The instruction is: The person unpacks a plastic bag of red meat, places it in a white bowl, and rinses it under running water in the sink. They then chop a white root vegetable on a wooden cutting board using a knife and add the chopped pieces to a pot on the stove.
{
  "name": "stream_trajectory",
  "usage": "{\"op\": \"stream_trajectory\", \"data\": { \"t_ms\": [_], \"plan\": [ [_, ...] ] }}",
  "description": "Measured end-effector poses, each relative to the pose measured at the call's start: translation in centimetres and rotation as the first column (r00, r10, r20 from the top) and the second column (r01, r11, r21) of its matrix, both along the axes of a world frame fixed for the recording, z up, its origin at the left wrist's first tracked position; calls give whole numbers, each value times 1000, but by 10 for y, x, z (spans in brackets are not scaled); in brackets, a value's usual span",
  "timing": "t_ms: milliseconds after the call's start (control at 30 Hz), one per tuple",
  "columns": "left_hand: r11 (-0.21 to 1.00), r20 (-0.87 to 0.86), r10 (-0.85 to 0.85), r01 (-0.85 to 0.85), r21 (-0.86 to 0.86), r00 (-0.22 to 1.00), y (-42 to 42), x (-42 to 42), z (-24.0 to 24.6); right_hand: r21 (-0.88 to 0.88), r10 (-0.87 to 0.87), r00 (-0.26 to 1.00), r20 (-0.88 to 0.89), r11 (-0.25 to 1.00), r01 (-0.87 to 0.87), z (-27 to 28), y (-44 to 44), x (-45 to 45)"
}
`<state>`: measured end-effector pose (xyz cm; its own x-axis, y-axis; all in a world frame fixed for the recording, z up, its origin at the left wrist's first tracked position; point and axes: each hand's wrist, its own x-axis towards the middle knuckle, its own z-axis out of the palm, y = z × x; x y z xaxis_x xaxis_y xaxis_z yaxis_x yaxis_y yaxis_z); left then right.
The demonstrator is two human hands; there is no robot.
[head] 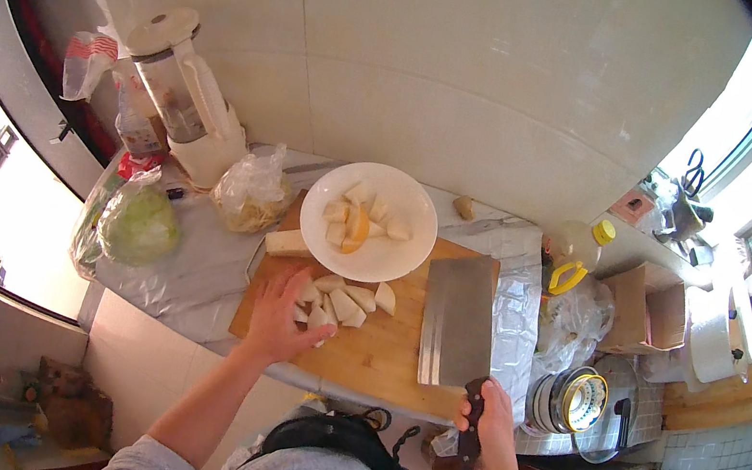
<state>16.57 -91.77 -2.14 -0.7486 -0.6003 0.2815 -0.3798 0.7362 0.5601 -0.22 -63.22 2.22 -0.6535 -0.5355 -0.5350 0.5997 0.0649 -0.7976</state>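
Note:
My right hand (492, 414) grips the dark handle of a wide cleaver (459, 320). The blade lies flat over the right part of the wooden cutting board (368, 358). At the board's left, my left hand (283, 316) curves beside cut white radish chunks (344, 303), thumb and fingers apart; it partly covers some chunks. A longer uncut radish piece (287, 243) lies just above my left fingers. Behind the chunks, a white bowl (409, 258) rests over the board's far edge. It holds more pale chunks (383, 210) and an orange-yellow piece (357, 226).
A marble-patterned counter (193, 288) bears a blender (185, 97), a bagged cabbage (140, 225) and another plastic bag (251, 191) at left. A ginger-like lump (465, 207) lies near the wall. To the right are an oil bottle (575, 246), stacked bowls (562, 401) and a cardboard box (642, 311).

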Motion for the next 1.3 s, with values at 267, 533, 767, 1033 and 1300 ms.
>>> {"op": "stream_trajectory", "data": {
  "t_ms": [267, 533, 767, 1033, 1300],
  "plan": [
    [993, 148, -47, 62, -99, 988, 29, -36, 6, 28, 129, 987, 94, 991, -132, -6, -15, 5],
    [993, 87, -108, 111, -30, 990, 62, -60, 6, -1, 255, 959, 122, 966, -257, -12, 11, 24],
    [989, -81, -145, 147, 17, 986, 94, -83, 4, -85, 147, 973, 176, 987, -134, -8, 26, 40],
    [972, -399, -178, 224, 72, 899, 106, -98, 29, -84, 113, 990, 81, 991, -106, 32, 43, 43],
    [971, -508, -187, 235, 32, 841, 31, -118, 77, -88, 142, 985, -95, 985, -150, 84, -30, 30]
  ]
}}
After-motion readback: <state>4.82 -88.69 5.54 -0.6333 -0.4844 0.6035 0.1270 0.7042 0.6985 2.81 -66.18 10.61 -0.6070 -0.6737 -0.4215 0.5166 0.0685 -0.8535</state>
